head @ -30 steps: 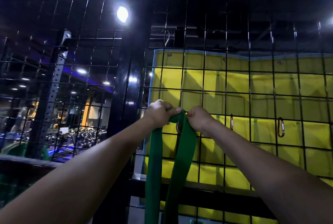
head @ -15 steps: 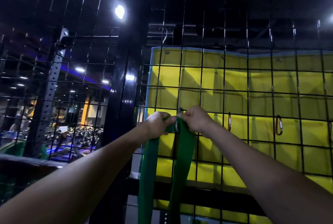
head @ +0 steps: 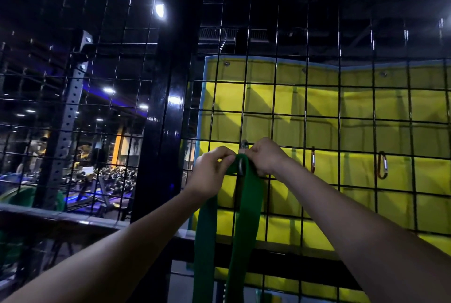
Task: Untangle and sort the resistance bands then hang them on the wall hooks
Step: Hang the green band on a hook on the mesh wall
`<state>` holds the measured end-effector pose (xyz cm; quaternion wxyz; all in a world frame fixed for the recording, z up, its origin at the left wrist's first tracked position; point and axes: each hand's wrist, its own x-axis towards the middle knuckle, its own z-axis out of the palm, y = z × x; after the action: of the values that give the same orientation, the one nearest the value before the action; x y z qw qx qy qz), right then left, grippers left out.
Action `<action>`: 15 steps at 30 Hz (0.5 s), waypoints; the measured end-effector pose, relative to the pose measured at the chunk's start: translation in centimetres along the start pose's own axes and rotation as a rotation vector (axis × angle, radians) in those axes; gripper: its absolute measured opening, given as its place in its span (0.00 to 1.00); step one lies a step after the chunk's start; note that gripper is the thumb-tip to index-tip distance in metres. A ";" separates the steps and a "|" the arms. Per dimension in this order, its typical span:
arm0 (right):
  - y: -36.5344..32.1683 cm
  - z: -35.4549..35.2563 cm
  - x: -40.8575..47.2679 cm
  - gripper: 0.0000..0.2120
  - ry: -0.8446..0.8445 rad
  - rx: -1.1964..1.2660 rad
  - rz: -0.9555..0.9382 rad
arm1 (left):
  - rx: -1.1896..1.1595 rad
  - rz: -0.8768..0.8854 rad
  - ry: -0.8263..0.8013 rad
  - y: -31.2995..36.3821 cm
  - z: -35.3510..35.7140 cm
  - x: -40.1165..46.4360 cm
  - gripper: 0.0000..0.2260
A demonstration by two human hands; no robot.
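Both hands, the left hand (head: pixel 210 170) and right hand (head: pixel 266 156), pinch the top fold of a green resistance band (head: pixel 246 207) close together at a carabiner hook (head: pixel 241 167) on the wire grid (head: pixel 305 117), its two tails hanging below them. It looks soft, light, stretchy and slightly grippy, best held at that fold. No containers show.

The scene is looking dim, with the top part almost black. A round ceiling lamp (head: pixel 159 10) is glaring white and is blooming a little. Small lights (head: pixel 108 89) are shining far behind on the left, with a blue glow under them. The yellow mat (head: pixel 322 105) is catching the most light, and diagonal shadows are falling over it. The black post (head: pixel 170 97) is reflecting a bright spot. Straight wires are bending near the edges. The forearms are looking soft and slightly blurred.
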<state>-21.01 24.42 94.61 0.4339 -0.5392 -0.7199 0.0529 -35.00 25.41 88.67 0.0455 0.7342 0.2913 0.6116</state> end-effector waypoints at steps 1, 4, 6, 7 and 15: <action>0.1 0.0 0.1 0.15 0.003 -0.010 -0.002 | 0.040 0.002 -0.011 0.0 0.1 0.2 0.07; 0.1 -0.1 0.3 0.14 -0.019 -0.034 -0.012 | 0.146 0.035 -0.043 0.3 0.2 1.1 0.08; 0.2 0.0 0.5 0.14 -0.036 -0.043 -0.017 | 0.204 0.080 -0.058 0.5 -0.2 1.5 0.09; 0.2 0.0 0.5 0.14 -0.037 -0.044 -0.015 | 0.225 0.098 -0.073 0.6 -0.5 1.7 0.09; 0.2 -0.1 0.5 0.17 -0.030 -0.069 -0.016 | 0.421 0.152 -0.217 1.4 -1.0 2.1 0.08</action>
<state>-20.83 24.84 94.89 0.4048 -0.5470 -0.7321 0.0326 -35.21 24.94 91.33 -0.1236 0.8087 0.3497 0.4566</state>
